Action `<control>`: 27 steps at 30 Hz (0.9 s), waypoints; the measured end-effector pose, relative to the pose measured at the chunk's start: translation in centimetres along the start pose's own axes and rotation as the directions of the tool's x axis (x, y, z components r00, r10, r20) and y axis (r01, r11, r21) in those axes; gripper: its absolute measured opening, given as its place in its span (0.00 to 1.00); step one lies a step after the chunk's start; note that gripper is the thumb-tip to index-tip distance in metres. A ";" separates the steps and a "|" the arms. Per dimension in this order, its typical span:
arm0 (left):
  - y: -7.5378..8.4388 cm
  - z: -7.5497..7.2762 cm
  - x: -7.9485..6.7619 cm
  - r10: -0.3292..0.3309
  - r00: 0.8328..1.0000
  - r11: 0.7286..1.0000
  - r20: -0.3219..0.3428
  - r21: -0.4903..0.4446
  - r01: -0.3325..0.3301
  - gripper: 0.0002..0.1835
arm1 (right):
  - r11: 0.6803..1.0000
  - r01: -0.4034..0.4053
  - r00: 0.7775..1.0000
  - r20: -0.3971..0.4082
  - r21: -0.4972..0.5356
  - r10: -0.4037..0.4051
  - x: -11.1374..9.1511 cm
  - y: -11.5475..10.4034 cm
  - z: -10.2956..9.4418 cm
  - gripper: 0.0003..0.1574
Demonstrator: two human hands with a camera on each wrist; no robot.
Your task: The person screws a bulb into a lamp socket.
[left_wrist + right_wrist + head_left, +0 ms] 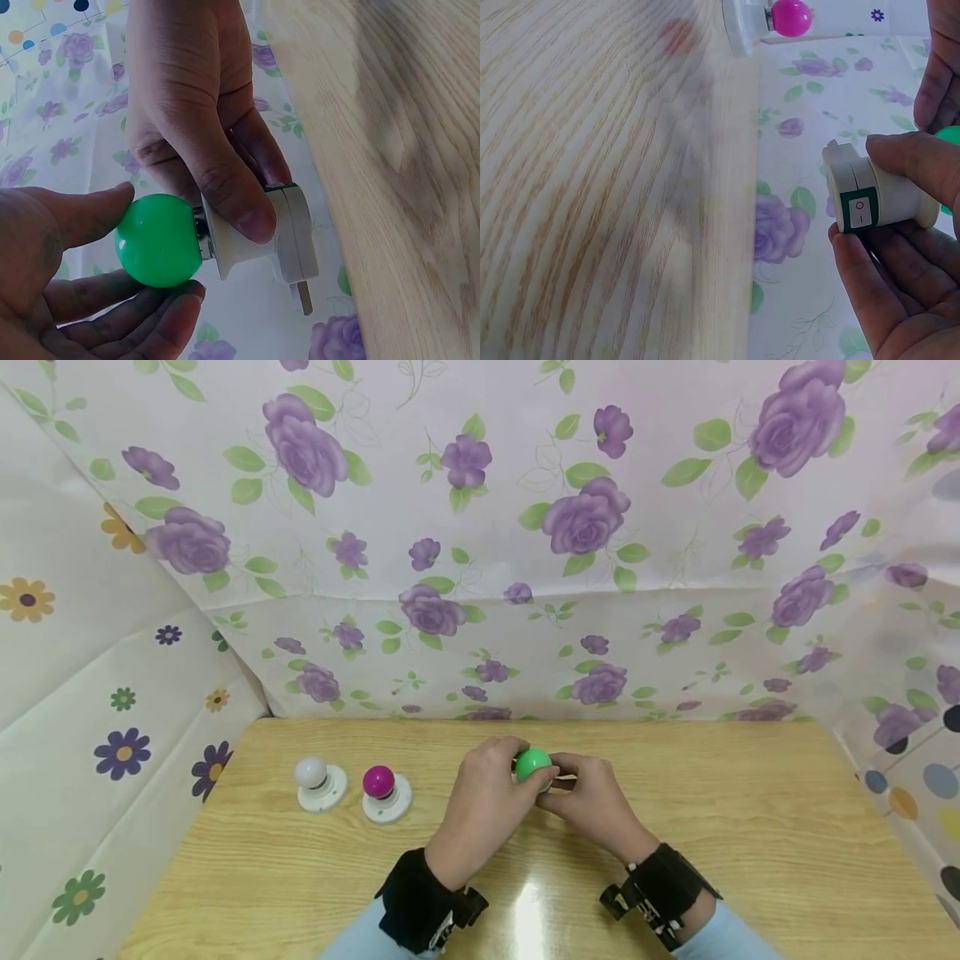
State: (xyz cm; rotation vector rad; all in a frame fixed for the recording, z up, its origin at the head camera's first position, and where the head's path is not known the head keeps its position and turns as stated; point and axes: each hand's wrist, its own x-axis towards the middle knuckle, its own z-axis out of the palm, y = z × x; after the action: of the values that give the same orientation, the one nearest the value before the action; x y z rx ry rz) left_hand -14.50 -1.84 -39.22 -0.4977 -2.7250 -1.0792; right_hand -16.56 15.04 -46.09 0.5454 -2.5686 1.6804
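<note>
My left hand [480, 797] pinches a green light bulb [157, 244] between its thumb and fingers. My right hand [596, 802] grips a white plug-in lamp holder [294, 232], thumb on one side and fingers on the other. A strip of the bulb's metal base [202, 231] shows at the holder's mouth; how deep it sits is hidden. One flat metal prong [301, 298] sticks out of the holder in the left wrist view. A rocker switch [860, 211] in a green frame shows on its end in the right wrist view. Both hands are just above the table.
To the left on the wooden table [720, 827] stand a white bulb [310, 772] and a magenta bulb [378, 782], each in a round white base. Flower-patterned sheets [510, 635] hang along the back and sides.
</note>
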 end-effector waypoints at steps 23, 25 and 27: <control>0.0 -0.5 0.4 0.038 0.996 0.999 0.082 0.001 -0.039 0.25 | 1.000 -0.004 1.000 0.003 0.003 0.004 0.0 -0.2 -0.1 0.21; 0.0 -0.4 0.3 0.026 0.998 1.000 0.058 -0.003 -0.026 0.28 | 1.000 -0.004 1.000 0.001 -0.009 0.004 0.0 -0.3 -0.1 0.21; 0.1 -0.3 0.2 0.009 0.999 1.000 0.034 -0.002 -0.008 0.31 | 1.000 -0.003 1.000 0.001 -0.012 0.003 0.0 -0.3 -0.1 0.21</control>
State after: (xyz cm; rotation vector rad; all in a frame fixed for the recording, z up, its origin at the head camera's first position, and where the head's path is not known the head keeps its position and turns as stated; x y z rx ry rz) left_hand -14.68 -1.92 -38.90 -0.5324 -2.7491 -1.0808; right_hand -16.49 15.07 -45.80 0.5426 -2.5801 1.6647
